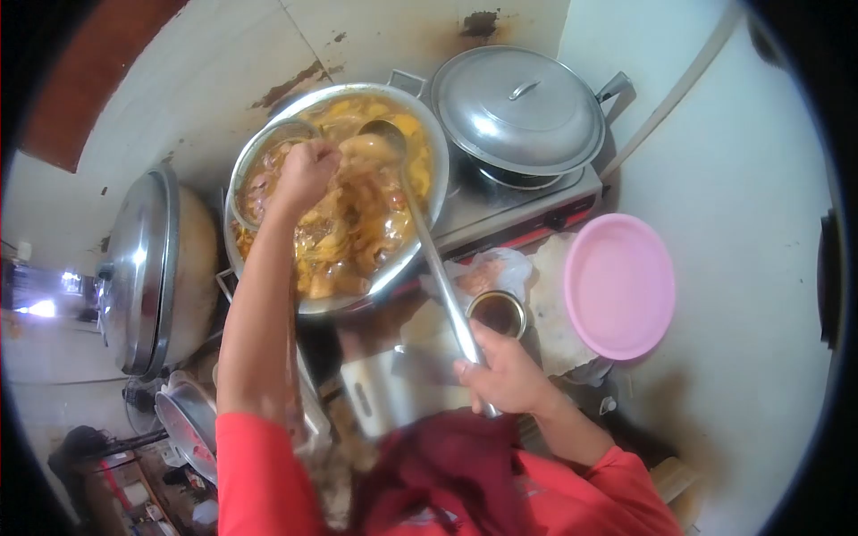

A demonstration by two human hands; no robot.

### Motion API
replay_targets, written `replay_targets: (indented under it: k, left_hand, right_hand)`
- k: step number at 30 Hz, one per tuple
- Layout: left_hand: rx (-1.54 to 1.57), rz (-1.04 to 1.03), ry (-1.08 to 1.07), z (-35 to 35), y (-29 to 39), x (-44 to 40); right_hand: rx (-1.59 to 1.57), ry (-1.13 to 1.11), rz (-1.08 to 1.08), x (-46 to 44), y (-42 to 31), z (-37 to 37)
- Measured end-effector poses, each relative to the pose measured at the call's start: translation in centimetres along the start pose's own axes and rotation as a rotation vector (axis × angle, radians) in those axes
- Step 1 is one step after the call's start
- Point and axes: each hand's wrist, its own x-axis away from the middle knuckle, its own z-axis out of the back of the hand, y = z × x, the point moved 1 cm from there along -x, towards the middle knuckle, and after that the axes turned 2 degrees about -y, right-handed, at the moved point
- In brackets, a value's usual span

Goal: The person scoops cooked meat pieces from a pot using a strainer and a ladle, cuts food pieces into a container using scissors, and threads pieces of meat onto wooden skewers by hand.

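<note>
Stained wall [223, 67], 2 lids [500, 121], 1 stew pot [440, 174], 1 ladle [436, 261] clamped in right fingers [474, 373], left fingers [315, 157] curled, hold unclear

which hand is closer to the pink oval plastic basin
Right. The right hand, holding the long metal ladle, is lower left of the pink oval basin; the left hand is much farther left, over the wide silver pot.

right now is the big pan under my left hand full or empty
It looks full: food spreads across the pan nearly wall to wall; its depth I cannot tell.
</note>
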Motion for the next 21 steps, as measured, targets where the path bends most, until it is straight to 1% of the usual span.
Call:
replay_targets:
  k: [1,2,5,8,11,12,14,17,21]
  left_hand:
    - [0.006,0.058,0.025,0.5,0.2,0.4]
    - [0.042,0.13,-0.011,0.8,-0.2,0.4]
    - [-0.007,0.023,0.05,1.4,-1.4,1.1]
    - [0.077,0.172,0.069,2.0,-0.2,3.2]
    - [0.176,0.125,-0.02,1.5,-3.0,4.9]
    - [0.192,0.11,-0.056,1.8,-2.7,5.8]
    - [0.224,0.08,-0.13,2.8,-1.4,8.5]
    - [0.298,0.164,-0.319,4.2,0.9,13.2]
    - [0.394,0.142,-0.452,5.9,3.5,20.1]
  right_hand:
    - [-0.005,-0.003,0.002,-0.1,0.0,0.0]
    - [-0.01,0.0,-0.001,-0.1,0.1,0.0]
    - [-0.02,0.004,-0.003,-0.4,0.1,-0.1]
    - [-0.03,0.004,-0.003,-0.2,-0.2,-0.2]
    - [0.006,0.004,0.002,-0.1,-0.1,-0.1]
    - [0.027,0.002,0.009,-0.2,0.2,0.1]
    - [0.073,0.014,0.008,-0.1,0.9,0.1]
    - [0.126,0.039,-0.021,0.2,1.9,-0.1]
    - [0.124,0.022,-0.031,-0.1,2.1,-0.2]
